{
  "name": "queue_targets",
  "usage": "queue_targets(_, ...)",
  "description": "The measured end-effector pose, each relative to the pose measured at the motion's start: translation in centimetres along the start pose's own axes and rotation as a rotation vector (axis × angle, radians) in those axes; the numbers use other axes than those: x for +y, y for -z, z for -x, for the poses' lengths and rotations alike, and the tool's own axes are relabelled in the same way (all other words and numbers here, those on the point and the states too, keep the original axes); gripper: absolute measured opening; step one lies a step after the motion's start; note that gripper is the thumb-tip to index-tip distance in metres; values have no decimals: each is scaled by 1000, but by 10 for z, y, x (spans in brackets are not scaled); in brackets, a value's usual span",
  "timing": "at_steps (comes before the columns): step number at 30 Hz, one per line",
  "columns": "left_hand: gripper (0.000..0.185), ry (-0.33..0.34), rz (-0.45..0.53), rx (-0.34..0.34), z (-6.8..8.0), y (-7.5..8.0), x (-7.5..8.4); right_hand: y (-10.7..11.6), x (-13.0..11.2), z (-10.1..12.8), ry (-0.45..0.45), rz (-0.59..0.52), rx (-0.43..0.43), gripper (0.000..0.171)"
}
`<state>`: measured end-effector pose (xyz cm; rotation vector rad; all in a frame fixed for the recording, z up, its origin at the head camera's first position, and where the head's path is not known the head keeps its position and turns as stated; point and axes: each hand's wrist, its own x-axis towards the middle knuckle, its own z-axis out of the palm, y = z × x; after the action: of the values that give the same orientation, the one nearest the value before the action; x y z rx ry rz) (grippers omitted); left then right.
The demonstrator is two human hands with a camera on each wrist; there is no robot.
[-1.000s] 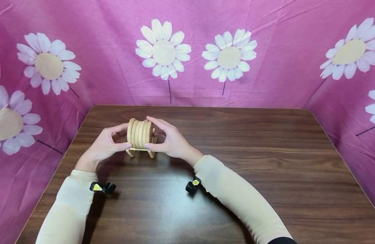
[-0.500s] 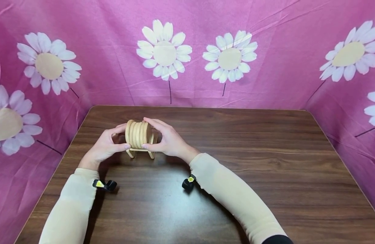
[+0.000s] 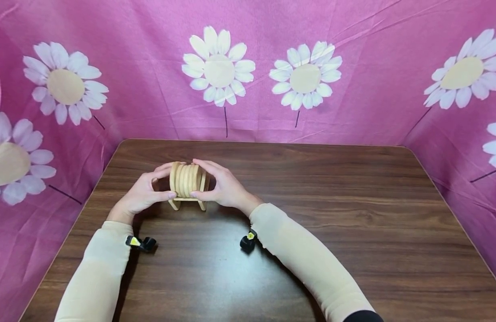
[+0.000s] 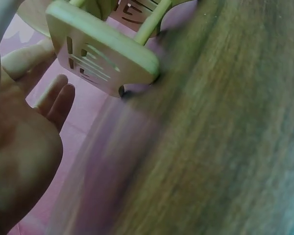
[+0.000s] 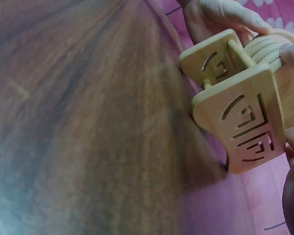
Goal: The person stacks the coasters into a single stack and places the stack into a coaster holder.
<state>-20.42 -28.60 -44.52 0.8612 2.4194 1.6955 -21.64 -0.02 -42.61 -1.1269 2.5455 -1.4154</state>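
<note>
A stack of round wooden coasters [image 3: 186, 180] stands on edge in a small wooden rack [image 3: 187, 202] on the left part of the brown table [image 3: 312, 201]. My left hand [image 3: 167, 181] grips the stack's left end, thumb in front and fingers over the top. At the stack's right end my right hand [image 3: 199, 179] holds it the same way. The right wrist view shows the rack's carved end panel [image 5: 245, 122] and the coasters [image 5: 269, 46] behind it. The other end panel [image 4: 100, 54] appears beside my left palm [image 4: 24, 137] in the left wrist view.
Pink cloth with white daisies [image 3: 217, 67] walls the table on the back, left and right. Black wrist cameras [image 3: 248, 241] sit on both cream sleeves.
The coaster stack has sunk a little lower into the rack, and both hands came down with it while keeping their grip.
</note>
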Motion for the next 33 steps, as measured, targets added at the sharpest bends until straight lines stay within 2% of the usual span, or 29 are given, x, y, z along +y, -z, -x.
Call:
queue_targets(3,76,22,-67,-27,0,-1,0,-3,4,2,-9,13,-2,88)
queue_targets(9,82,71,-130,-43,-3,-3,5,-6,10,2,-18,35,-12,86)
queue_targets(16,85,88,-114,-50,-9,-6,8,-5,18,7,-75,-4,-46,84)
queue_targets(20,77,108,-119,-22,-8,-8,9,-1,19,12,-83,-4,-49,80)
queue_targets(23,62,72,-116,48,-11,-11,12,7,18,18,-82,-1,-16,73)
queue_targets(28,41,-28,-116,247,-17,-20,25,24,17,32,-73,8,71,60)
queue_targets(30,36,-32,-129,318,-19,-25,32,32,19,39,-72,7,106,54)
queue_targets(33,31,-31,-156,378,-22,-32,43,44,23,51,-74,13,148,48)
